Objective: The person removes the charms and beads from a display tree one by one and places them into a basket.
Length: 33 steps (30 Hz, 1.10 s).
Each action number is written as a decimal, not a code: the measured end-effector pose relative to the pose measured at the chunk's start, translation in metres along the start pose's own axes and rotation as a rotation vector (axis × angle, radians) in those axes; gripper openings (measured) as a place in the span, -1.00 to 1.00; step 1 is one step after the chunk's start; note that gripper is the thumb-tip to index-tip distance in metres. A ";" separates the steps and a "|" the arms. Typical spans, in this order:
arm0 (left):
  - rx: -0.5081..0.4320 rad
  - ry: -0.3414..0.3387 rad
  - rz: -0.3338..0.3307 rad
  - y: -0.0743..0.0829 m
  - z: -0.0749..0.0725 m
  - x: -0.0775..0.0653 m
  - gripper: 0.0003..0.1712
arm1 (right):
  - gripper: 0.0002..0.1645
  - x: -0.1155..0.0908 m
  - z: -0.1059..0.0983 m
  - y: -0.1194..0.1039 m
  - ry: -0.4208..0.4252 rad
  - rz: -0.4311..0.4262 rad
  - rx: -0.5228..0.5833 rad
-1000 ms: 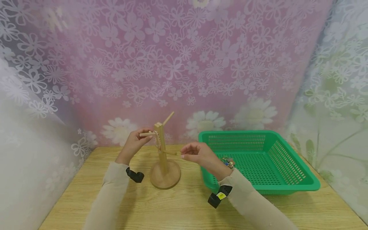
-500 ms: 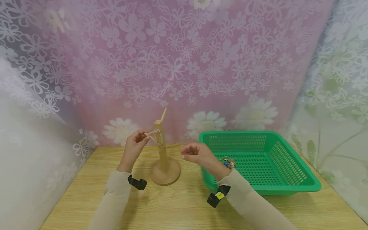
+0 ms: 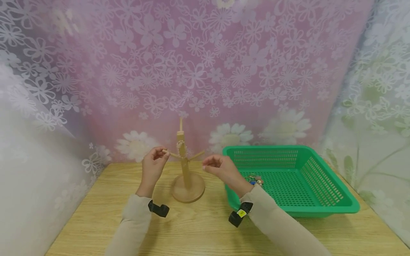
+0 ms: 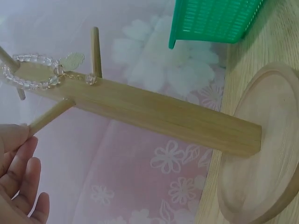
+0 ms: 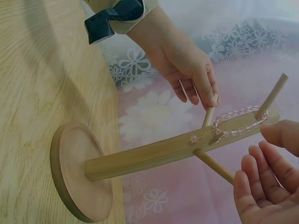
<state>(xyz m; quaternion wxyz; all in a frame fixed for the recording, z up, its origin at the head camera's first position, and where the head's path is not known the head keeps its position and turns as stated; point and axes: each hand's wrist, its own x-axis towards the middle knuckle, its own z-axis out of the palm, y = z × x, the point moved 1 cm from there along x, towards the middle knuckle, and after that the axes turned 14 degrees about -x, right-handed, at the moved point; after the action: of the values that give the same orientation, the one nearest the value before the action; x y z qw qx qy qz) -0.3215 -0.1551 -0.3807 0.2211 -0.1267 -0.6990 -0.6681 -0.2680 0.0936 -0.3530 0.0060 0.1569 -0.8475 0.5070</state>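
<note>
A wooden stand (image 3: 185, 174) with a round base and several pegs stands upright on the table. A bracelet of clear pinkish beads (image 4: 44, 84) loops over one of its upper pegs, which faces the person. From the bracelet dangle a pale, leaf-like charm (image 4: 72, 61) and a bead. My left hand (image 3: 153, 165) pinches the tip of a lower peg (image 4: 51, 116) on the left between thumb and fingers. Beside the opposite peg (image 5: 214, 166), my right hand (image 3: 222, 170) hovers with loosely bent fingers and holds nothing; its fingertips overlap that peg's end in the right wrist view.
To the right, a green plastic basket (image 3: 320, 209) holds a small heap of colourful trinkets (image 3: 255, 180) near its left wall. A floral curtain (image 3: 205, 71) hangs behind the wooden table (image 3: 192, 227).
The stand has turned and shifted slightly right, bringing the bracelet from its left side to the front. My left hand has gone from the bracelet's peg to a lower one; the right hand barely moved.
</note>
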 end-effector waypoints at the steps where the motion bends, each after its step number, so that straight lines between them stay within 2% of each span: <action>1: -0.006 0.009 0.005 0.000 0.001 -0.001 -0.73 | -0.84 0.001 0.000 0.000 0.011 -0.003 -0.001; 3: -0.012 0.023 0.000 0.003 0.004 -0.003 -0.73 | -0.86 0.003 0.000 0.000 0.032 0.001 0.003; 8: -0.016 0.038 0.011 0.031 0.014 -0.015 -0.77 | -0.82 0.009 0.001 0.001 0.061 0.004 0.018; 10: -0.024 0.040 0.035 0.039 0.017 -0.019 -0.79 | -0.81 0.011 0.001 0.002 0.068 0.002 0.022; 16: -0.058 0.055 0.070 0.042 0.023 -0.022 -0.83 | -0.81 0.017 0.004 0.003 0.104 0.017 0.031; 19: -0.078 0.074 0.084 0.041 0.027 -0.023 -0.84 | -0.79 0.020 0.005 0.001 0.120 0.018 0.028; 26: -0.125 0.121 0.091 0.008 0.028 -0.014 -0.86 | -0.71 0.032 0.009 0.000 0.193 0.005 -0.006; 33: -0.133 0.110 0.068 0.004 0.025 -0.013 -0.85 | -0.67 0.042 0.020 -0.001 0.219 -0.066 -0.048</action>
<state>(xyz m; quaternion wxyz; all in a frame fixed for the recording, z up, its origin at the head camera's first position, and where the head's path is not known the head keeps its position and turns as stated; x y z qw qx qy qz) -0.3118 -0.1280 -0.3835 0.2731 -0.1278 -0.6353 -0.7110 -0.3046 0.0653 -0.3542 0.1192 0.1283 -0.8480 0.5003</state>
